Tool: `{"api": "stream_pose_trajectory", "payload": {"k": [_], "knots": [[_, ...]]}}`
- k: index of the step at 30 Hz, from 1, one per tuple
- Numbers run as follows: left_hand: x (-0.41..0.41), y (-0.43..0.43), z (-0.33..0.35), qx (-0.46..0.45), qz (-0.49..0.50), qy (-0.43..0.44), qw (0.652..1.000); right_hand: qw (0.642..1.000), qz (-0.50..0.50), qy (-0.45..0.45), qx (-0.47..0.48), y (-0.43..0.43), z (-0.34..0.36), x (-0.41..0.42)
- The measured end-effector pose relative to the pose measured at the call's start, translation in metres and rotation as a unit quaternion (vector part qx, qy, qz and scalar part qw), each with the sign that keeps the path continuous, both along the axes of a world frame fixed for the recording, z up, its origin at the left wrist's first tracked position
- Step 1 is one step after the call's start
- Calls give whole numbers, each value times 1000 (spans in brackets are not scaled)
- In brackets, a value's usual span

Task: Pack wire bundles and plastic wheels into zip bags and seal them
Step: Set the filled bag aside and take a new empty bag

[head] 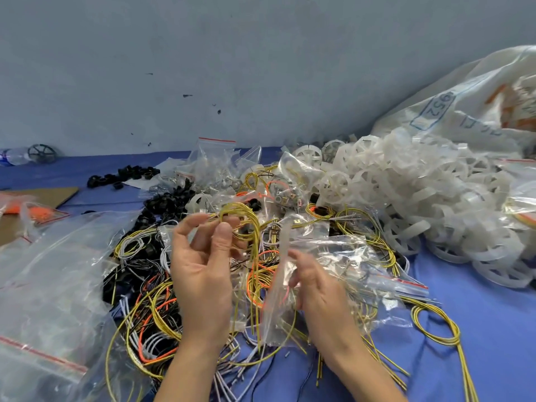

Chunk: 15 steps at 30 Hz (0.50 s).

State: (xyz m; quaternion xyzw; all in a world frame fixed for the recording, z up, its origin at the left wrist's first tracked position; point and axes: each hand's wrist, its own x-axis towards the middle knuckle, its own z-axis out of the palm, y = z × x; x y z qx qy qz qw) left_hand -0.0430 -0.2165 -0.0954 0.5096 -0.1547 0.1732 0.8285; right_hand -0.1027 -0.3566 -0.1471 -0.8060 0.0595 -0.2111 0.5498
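Left hand point(200, 274): the grip is closed in a pinch, thumb against fingertips, on the bend of a looped yellow wire bundle point(249, 224). The bundle is held up above the heap and its free ends hang down between the two hands.

Right hand point(316, 282): the grip is curled on a clear zip bag point(277, 314) just beside those hanging ends (motion blur here; finger placement and whether the bag's mouth is open cannot be confirmed).

Handling, as judged: the bundle is light and springy and is likely to splay if taken by the tails. It is best held at the bend, where the strands run together. The bag is thin, limp and slippery, and is best held at its zip rim.

Loose wires point(150, 314) lie tangled on the blue surface point(478, 329), so separate bundles are hard to tell apart. The plastic wheels point(406, 192) are piled at the right and look light and rigid. A large sack point(464, 105) behind them is cut off at the frame edge.
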Motion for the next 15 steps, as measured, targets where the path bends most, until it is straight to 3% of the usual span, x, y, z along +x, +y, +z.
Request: {"api": "stream_pose_trajectory", "payload": {"k": [3, 4, 6, 7, 8, 10, 13, 15], "knots": [[9, 23, 6, -171, -148, 60, 972, 984, 14, 46, -172, 5, -3, -1], [11, 32, 8, -229, -238, 74, 941, 974, 15, 53, -218, 8, -3, -1], [13, 43, 10, -346, -410, 70, 841, 961, 12, 45, -274, 12, -3, -1], [13, 47, 11, -386, -457, 72, 798, 959, 9, 36, -282, 14, -2, -2], [14, 49, 12, -400, -474, 76, 781, 959, 6, 24, -282, 15, -1, -2], [18, 51, 12, -383, -469, 77, 792, 965, -1, 0, -262, 18, 1, -3], [23, 45, 8, -262, -344, 116, 894, 970, 12, -19, -242, 22, 2, -1], [25, 42, 2, -241, -296, 169, 909, 961, 37, -26, -271, 27, 1, 0]]}}
